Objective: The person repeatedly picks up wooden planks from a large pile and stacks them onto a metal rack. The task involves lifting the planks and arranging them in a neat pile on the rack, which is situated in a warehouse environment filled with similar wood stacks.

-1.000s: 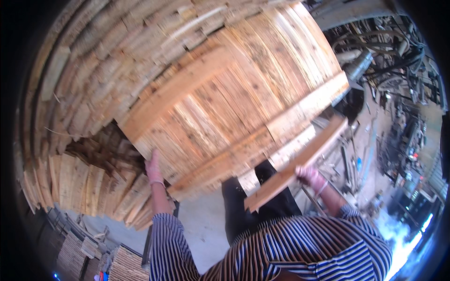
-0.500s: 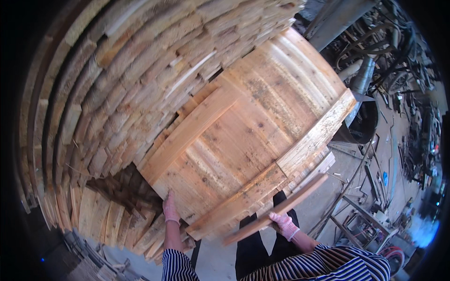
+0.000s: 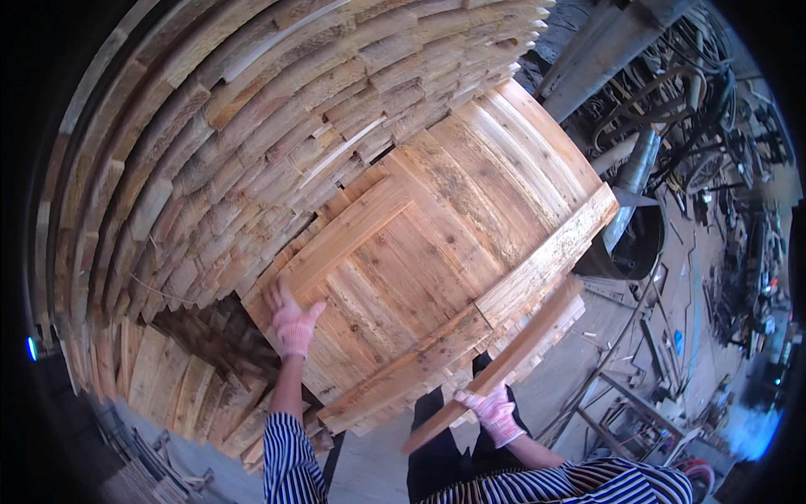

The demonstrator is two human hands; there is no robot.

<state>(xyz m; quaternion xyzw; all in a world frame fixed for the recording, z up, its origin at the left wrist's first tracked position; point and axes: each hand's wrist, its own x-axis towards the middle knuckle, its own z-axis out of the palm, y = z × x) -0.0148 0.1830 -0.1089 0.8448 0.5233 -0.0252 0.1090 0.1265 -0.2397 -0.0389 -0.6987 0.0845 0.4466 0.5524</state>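
Observation:
A wide layer of boards (image 3: 420, 277) lies in front of me, with one long plank (image 3: 353, 231) across its far-left side and an edge plank (image 3: 403, 365) along its near side. My left hand (image 3: 292, 322), in a pinkish work glove, is at the layer's left end, fingers spread beside the lower end of the long plank. Whether its fingertips press on the wood, I cannot tell. Low in front of my legs, my right hand (image 3: 494, 413), also gloved, is closed around a narrow wooden board (image 3: 504, 365) held at a slant.
A tall stack of rough planks (image 3: 277, 118) rises behind the layer. More loose boards (image 3: 168, 386) lie at lower left. To the right are a metal cylinder (image 3: 635, 239), a metal frame (image 3: 638, 403) and tangled hoses (image 3: 663, 109). Bluish light and smoke (image 3: 756, 428) show far right.
My left hand has moved up and away from me, from the layer's near-left edge onto its left end, with fingers now spread. The board in my right hand has shifted slightly down and left.

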